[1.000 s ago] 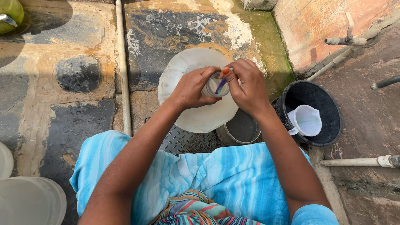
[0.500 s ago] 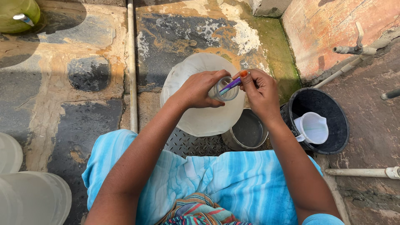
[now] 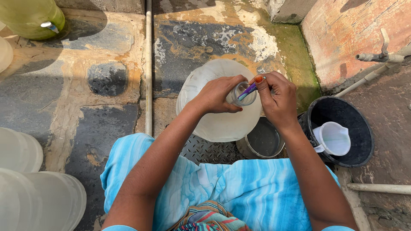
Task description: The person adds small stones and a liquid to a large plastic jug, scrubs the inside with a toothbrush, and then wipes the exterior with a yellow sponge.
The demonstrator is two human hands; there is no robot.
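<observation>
- Toothbrush (image 3: 248, 90), purple with an orange end, stands with its head inside the neck of the big translucent water jug (image 3: 218, 124); half a second ago it lay more across the opening, so the scrubbing has now gone into the mouth.
- At 9 o'clock from the jug, more pale jugs (image 3: 38, 196) are cut off by the left edge, and a green container (image 3: 30, 17) with a small tap sits at 10 o'clock on the wet stone floor (image 3: 107, 77).
- Left hand (image 3: 214, 96) has its fingers clamped around the jug's clear neck (image 3: 240, 95), just as in the earlier pictures.
- Right hand (image 3: 278, 100) has its fingers closed together on the toothbrush handle, at 3 o'clock from the neck.
- Below the right hand, at 5 o'clock from the jug, a metal pot (image 3: 261, 143) is half hidden under the wrist.
- At 4 o'clock stands a black bucket (image 3: 342, 128) with a white plastic mug (image 3: 334, 137) inside it.
- The bristles are hidden inside the neck, and I cannot tell whether the jug holds water.
</observation>
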